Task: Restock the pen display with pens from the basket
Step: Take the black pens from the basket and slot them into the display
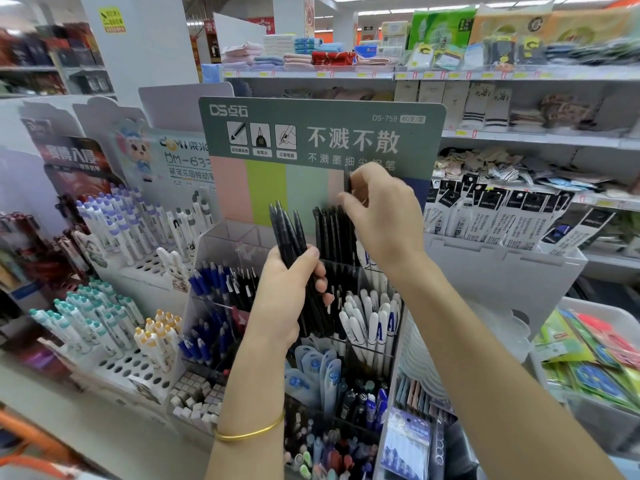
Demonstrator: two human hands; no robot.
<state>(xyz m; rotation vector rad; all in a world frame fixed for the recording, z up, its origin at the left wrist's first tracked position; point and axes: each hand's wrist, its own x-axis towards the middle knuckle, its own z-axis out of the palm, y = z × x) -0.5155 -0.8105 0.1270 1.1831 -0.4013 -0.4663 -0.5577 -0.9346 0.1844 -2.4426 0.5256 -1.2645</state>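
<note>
Facing pen display [322, 133]
Gripping bundle of black pens [288, 227] in left hand [289, 289], pinching single pen [347, 180] upright in right hand [384, 216].

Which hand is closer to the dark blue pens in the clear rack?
Left: the left hand sits just right of the dark blue pens; right hand higher, farther right.

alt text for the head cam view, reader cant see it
A person's left hand grips a bundle of black pens while the right hand pinches one black pen upright above a display compartment already holding black pens, in front of a green header board. Store shelves surround it.
</note>
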